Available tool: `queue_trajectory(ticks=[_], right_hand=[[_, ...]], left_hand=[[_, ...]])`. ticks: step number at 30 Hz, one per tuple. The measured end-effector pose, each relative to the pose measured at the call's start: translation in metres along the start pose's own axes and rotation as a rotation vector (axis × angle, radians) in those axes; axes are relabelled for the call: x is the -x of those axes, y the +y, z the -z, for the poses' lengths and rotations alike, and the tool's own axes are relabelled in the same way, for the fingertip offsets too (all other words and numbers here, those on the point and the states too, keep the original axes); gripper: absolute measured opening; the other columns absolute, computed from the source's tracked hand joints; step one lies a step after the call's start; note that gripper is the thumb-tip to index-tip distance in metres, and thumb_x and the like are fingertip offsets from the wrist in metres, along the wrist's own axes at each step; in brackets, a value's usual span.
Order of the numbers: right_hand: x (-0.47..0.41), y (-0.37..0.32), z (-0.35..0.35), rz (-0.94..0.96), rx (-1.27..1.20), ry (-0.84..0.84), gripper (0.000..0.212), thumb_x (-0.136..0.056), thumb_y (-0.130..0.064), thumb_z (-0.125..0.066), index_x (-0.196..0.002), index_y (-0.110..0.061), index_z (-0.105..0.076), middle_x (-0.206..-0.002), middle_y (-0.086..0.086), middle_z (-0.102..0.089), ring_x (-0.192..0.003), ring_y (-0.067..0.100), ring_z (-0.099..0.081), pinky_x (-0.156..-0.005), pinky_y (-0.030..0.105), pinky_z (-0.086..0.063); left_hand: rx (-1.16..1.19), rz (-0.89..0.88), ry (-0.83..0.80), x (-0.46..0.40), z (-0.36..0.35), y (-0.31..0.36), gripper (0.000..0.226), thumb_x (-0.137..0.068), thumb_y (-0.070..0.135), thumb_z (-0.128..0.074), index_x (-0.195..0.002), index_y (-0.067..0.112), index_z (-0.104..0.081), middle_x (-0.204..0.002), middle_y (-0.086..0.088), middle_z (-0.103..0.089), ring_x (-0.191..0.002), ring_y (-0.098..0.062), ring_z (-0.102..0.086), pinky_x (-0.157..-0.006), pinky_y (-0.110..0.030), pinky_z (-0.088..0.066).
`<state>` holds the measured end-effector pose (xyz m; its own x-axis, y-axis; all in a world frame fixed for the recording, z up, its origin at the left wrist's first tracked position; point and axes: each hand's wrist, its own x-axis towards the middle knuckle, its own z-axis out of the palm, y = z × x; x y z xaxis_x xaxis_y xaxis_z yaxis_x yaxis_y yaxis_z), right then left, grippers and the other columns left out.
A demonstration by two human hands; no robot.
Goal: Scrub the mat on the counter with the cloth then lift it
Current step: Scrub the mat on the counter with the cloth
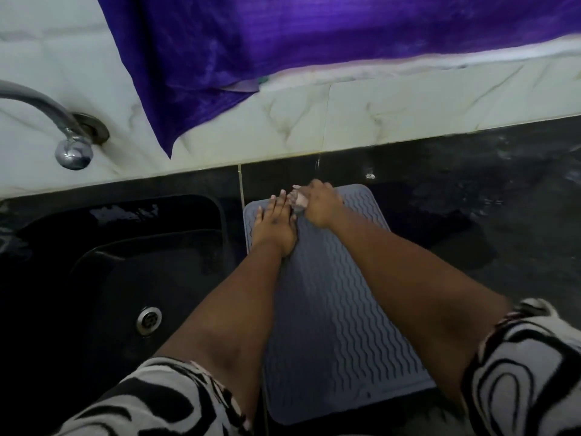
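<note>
A grey ribbed mat (333, 309) with wavy ridges lies flat on the black counter (471, 190), just right of the sink. My right hand (320, 204) is closed around a small pale pinkish cloth (298, 199) and presses it on the mat's far edge. Next to it, my left hand (275, 223) rests flat on the mat's far left part, fingers spread and pointing away from me. Both forearms cross over the mat and hide part of its surface.
A black sink (103, 278) with a metal drain (149, 320) sits to the left of the mat. A chrome tap (63, 133) comes out of the white marble wall (361, 121). A purple curtain (283, 36) hangs above. The counter to the right looks wet.
</note>
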<state>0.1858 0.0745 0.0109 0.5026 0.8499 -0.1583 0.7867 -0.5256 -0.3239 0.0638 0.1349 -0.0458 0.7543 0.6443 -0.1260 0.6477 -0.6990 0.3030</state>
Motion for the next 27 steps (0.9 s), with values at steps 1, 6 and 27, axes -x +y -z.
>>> queue_trajectory(ticks=[1,6,27], right_hand=[[0.003,0.001,-0.011,-0.008,0.007,0.036,0.041,-0.088,-0.023,-0.051,-0.129,-0.022,-0.048,-0.127,0.011,-0.045,-0.116,0.032,-0.04,-0.095,0.049,-0.037],[0.008,0.003,-0.011,-0.014,-0.089,0.049,0.032,-0.086,-0.028,-0.056,-0.115,-0.015,-0.06,-0.116,0.011,-0.06,-0.109,0.031,-0.052,-0.095,0.047,-0.043],[0.023,-0.019,0.049,-0.034,-0.317,-0.003,0.022,-0.089,-0.02,-0.054,-0.106,-0.007,-0.061,-0.109,0.016,-0.064,-0.098,0.028,-0.058,-0.079,0.027,-0.038]], left_hand=[[0.001,0.007,0.018,-0.001,-0.002,-0.001,0.053,-0.105,0.034,-0.018,-0.154,0.021,-0.005,-0.162,0.007,0.002,-0.149,-0.013,0.003,-0.118,-0.039,0.006],[-0.024,-0.005,0.059,-0.002,-0.006,-0.003,0.054,-0.104,0.031,-0.02,-0.155,0.021,-0.005,-0.162,0.007,0.002,-0.148,-0.012,0.003,-0.119,-0.039,0.003],[-0.003,-0.024,0.074,-0.003,-0.002,-0.003,0.054,-0.104,0.032,-0.018,-0.154,0.015,-0.009,-0.162,0.002,-0.005,-0.149,-0.016,0.0,-0.119,-0.039,0.003]])
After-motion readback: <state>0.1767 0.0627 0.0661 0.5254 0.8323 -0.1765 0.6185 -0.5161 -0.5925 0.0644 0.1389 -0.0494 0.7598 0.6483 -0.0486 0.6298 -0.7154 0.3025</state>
